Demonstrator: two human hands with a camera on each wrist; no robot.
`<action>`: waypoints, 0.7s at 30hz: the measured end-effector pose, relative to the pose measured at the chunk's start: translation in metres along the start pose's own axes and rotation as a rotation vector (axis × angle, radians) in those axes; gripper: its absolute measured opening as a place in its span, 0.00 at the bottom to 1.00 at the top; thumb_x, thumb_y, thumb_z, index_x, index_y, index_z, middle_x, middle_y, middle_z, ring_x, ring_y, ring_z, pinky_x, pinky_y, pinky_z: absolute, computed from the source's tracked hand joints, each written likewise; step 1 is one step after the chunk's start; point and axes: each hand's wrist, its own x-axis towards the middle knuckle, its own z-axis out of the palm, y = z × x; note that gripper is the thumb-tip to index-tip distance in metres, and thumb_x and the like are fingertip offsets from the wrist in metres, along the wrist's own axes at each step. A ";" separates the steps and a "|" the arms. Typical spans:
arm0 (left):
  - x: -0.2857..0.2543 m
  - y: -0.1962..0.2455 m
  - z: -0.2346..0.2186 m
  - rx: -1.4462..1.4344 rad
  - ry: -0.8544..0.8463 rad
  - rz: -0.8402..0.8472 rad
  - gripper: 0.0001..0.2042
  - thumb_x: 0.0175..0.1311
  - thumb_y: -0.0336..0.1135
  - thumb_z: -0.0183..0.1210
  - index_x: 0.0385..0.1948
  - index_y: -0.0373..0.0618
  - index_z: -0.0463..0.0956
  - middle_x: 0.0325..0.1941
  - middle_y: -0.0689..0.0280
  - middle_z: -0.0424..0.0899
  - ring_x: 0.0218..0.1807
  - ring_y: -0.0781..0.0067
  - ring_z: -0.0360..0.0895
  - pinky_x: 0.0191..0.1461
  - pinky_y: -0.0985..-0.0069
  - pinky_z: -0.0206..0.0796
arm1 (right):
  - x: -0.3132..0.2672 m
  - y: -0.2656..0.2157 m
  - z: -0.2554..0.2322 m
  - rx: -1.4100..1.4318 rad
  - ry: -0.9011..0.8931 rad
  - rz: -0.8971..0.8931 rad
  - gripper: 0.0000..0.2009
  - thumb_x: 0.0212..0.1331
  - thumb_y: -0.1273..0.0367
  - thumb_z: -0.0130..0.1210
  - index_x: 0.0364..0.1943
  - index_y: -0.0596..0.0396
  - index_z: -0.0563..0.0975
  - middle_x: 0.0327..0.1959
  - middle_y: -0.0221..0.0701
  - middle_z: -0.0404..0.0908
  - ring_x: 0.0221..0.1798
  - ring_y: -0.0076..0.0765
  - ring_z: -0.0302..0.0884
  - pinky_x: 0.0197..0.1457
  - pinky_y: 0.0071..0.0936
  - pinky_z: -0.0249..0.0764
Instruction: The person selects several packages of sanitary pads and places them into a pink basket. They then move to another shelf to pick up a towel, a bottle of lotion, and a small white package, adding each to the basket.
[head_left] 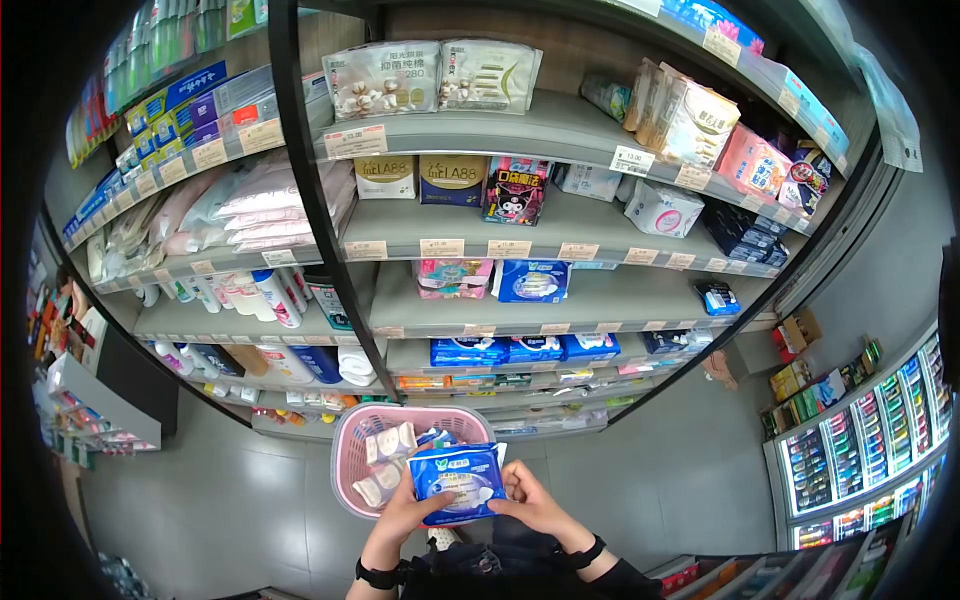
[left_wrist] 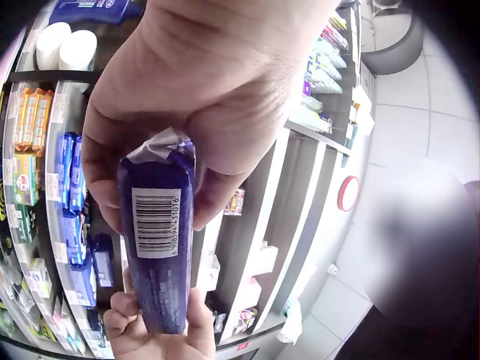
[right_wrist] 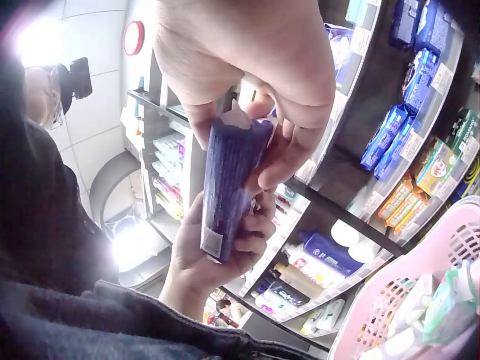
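Note:
A blue plastic pack of sanitary pads (head_left: 455,472) is held out over the pink basket (head_left: 341,455), its printed front facing up. My left hand (head_left: 402,514) grips the pack's left side, thumb across the front. At the opposite side my right hand (head_left: 538,508) pinches the edge between thumb and curled fingers. The left wrist view shows the narrow side of the pack (left_wrist: 157,277) with a white barcode label and a crinkled end seal by the left hand (left_wrist: 210,75). In the right wrist view, the right hand (right_wrist: 255,56) holds the crimped end.
Inside the basket lie pale wrapped packs (head_left: 390,443). Ahead rises a shelf unit (head_left: 460,235) with price tags and boxed or bagged goods. More blue packs (head_left: 535,348) line a lower shelf. A lit display rack (head_left: 860,440) stands at right, over grey floor tiles (head_left: 620,490).

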 end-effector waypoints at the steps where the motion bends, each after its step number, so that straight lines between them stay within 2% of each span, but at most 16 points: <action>1: 0.004 0.000 0.001 -0.005 0.005 -0.019 0.39 0.56 0.20 0.63 0.69 0.43 0.50 0.59 0.60 0.72 0.57 0.71 0.73 0.60 0.72 0.68 | 0.001 -0.006 0.000 0.086 0.005 -0.022 0.16 0.59 0.77 0.61 0.40 0.49 0.63 0.33 0.19 0.72 0.32 0.09 0.64 0.32 0.13 0.58; 2: 0.008 -0.001 0.002 -0.010 0.007 -0.038 0.40 0.55 0.19 0.64 0.69 0.43 0.50 0.58 0.60 0.72 0.57 0.72 0.73 0.60 0.72 0.68 | 0.003 -0.003 -0.006 0.090 0.009 -0.019 0.16 0.59 0.77 0.61 0.40 0.49 0.63 0.33 0.19 0.72 0.32 0.09 0.64 0.32 0.13 0.58; 4: 0.017 -0.004 0.005 -0.015 0.008 -0.062 0.40 0.54 0.19 0.64 0.68 0.42 0.51 0.57 0.60 0.73 0.56 0.72 0.73 0.60 0.72 0.68 | 0.004 0.003 -0.019 0.036 -0.008 0.032 0.15 0.59 0.76 0.62 0.38 0.49 0.64 0.30 0.17 0.70 0.27 0.08 0.58 0.28 0.14 0.51; 7: 0.027 -0.006 0.014 -0.026 0.017 -0.081 0.37 0.54 0.19 0.64 0.66 0.40 0.53 0.55 0.61 0.75 0.55 0.72 0.75 0.59 0.72 0.68 | 0.006 -0.002 -0.033 -0.029 -0.006 0.021 0.15 0.59 0.76 0.62 0.38 0.49 0.64 0.30 0.17 0.70 0.27 0.08 0.60 0.28 0.13 0.53; 12: 0.044 -0.006 0.023 -0.002 0.033 -0.099 0.31 0.54 0.18 0.64 0.61 0.41 0.60 0.52 0.62 0.77 0.54 0.71 0.76 0.59 0.72 0.70 | 0.011 -0.016 -0.042 0.019 0.021 0.030 0.15 0.59 0.75 0.62 0.37 0.49 0.64 0.30 0.18 0.69 0.28 0.08 0.60 0.28 0.13 0.53; 21: 0.065 -0.001 0.040 -0.052 0.029 -0.074 0.30 0.53 0.17 0.64 0.59 0.41 0.62 0.50 0.63 0.78 0.51 0.72 0.78 0.56 0.73 0.72 | 0.020 -0.011 -0.066 -0.039 0.044 0.022 0.15 0.59 0.75 0.62 0.38 0.50 0.64 0.29 0.18 0.68 0.28 0.09 0.61 0.29 0.14 0.54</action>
